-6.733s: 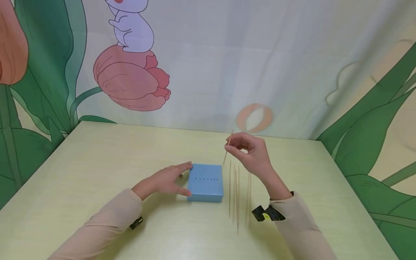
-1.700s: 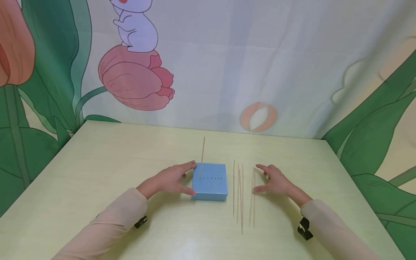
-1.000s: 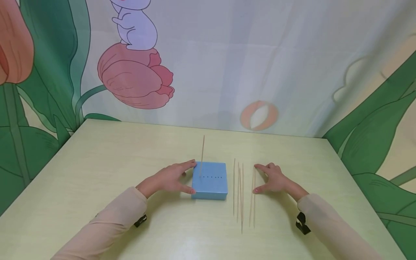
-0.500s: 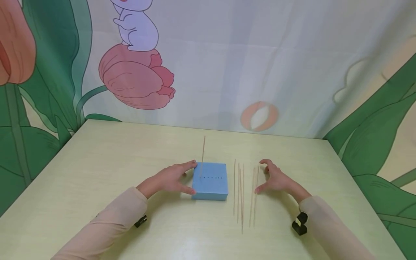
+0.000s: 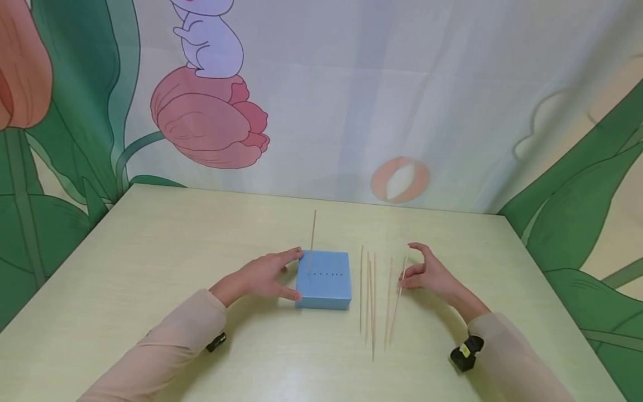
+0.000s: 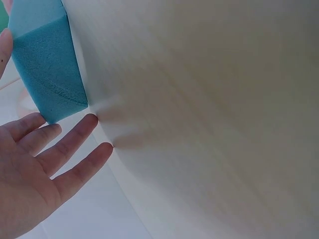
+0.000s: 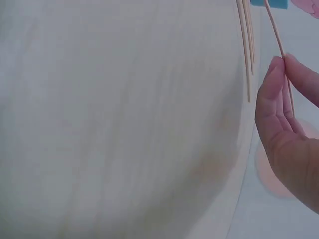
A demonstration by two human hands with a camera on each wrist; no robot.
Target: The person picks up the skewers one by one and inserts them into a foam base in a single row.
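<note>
stick (image 5: 395, 315) tilted up in my right hand (image 5: 433, 276)

a second ago it lay flat, right of centre in the head view; now i pinch it between thumb and finger, so the picking-up looks nearly done. i can't tell whether its lower end touches the table (image 5: 226, 223). my left hand (image 5: 266, 274), fingers straight, touches the blue block (image 5: 324, 290) at centre, where an upright stick (image 5: 313, 234) stands beside bare holes (image 5: 327, 274).
</note>
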